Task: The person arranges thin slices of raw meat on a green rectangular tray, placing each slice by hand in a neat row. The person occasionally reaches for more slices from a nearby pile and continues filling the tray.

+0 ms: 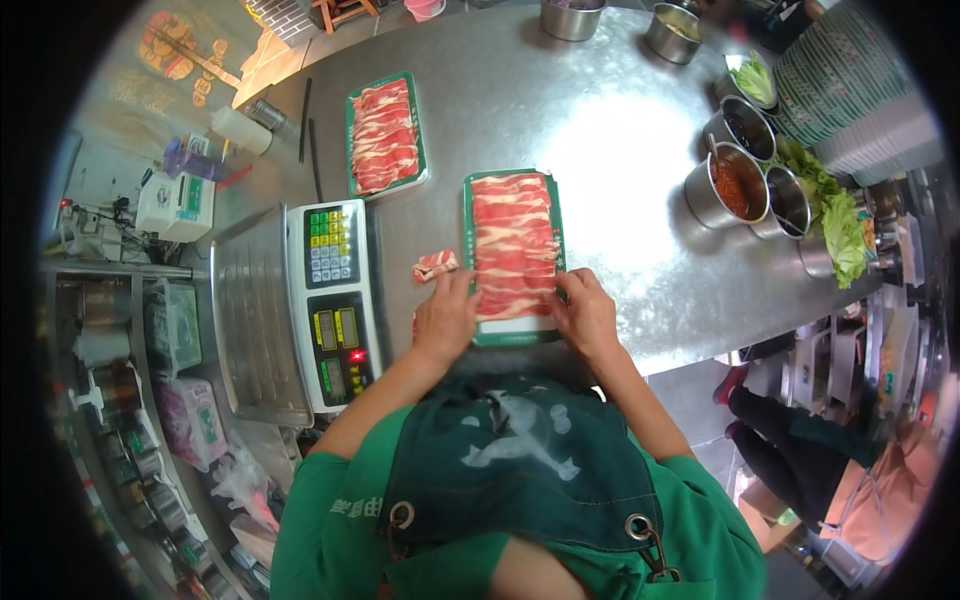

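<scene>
A green-rimmed white tray (517, 337) lies lengthwise before me, with thin marbled raw meat slices (514, 240) laid across it in overlapping rows. Its near end shows bare white. My left hand (446, 315) is at the tray's left edge, fingertips pinched on the end of a slice low in the rows. On the opposite edge, my right hand (589, 311) pinches the slice's right end between thumb and fingers. A small rolled piece of meat (435, 265) rests on the metal table just beyond my left hand. More red meat peeks out left of that hand, mostly hidden.
Another filled meat tray (386, 135) lies farther back. Left of me stands a digital scale (334, 300) with a metal pan (259, 315). Steel pots (727, 187), lettuce (840, 232) and stacked trays (840, 75) line the right side. A person (810, 465) is at lower right.
</scene>
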Demonstrator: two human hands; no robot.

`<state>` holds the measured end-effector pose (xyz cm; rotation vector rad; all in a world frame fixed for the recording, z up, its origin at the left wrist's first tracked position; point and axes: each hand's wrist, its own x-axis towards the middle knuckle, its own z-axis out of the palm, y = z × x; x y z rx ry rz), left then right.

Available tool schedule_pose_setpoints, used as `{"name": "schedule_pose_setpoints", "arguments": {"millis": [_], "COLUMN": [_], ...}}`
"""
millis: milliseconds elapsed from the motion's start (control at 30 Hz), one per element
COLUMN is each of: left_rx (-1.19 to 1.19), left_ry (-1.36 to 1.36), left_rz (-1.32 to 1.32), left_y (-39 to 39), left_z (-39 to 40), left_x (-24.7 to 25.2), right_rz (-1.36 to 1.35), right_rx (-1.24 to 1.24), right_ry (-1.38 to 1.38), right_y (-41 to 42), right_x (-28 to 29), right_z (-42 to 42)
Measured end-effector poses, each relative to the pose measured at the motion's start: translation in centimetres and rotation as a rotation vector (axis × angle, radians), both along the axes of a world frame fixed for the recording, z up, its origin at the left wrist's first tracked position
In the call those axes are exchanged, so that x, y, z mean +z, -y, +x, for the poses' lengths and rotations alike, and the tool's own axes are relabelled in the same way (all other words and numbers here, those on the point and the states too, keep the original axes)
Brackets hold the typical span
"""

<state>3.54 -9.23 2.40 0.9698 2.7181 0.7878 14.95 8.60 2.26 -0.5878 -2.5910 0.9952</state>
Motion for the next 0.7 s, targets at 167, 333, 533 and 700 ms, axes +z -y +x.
{"name": "schedule_pose_setpoints", "arguments": {"millis": [167, 333, 533, 700], "left_rx": [-0.011, -0.088, -0.091, -0.21], "left_ry": [-0.029, 0.0, 0.005, -0.039], "left_rz": [-0.007, -0.01, 0.006, 0.007], "left_y": [0.3, 0.5, 0.9, 2.2], "left_z": [0.1, 0.0, 0.0, -0.2], "left_x": [0.1, -0.2, -0.4, -0.8], "right_rz": [0.084, 0.116, 0.11, 0.121], "right_rx": [0.113, 0.088, 0.092, 0.113], "right_ry": [-0.009, 0.006, 0.028, 0.067], "right_y": [0.0, -0.2, 0.0, 0.3], "right_x": [-0.3, -1.4, -0.9, -1.2], "right_z": [1.2, 1.5, 1.5, 1.5]}}
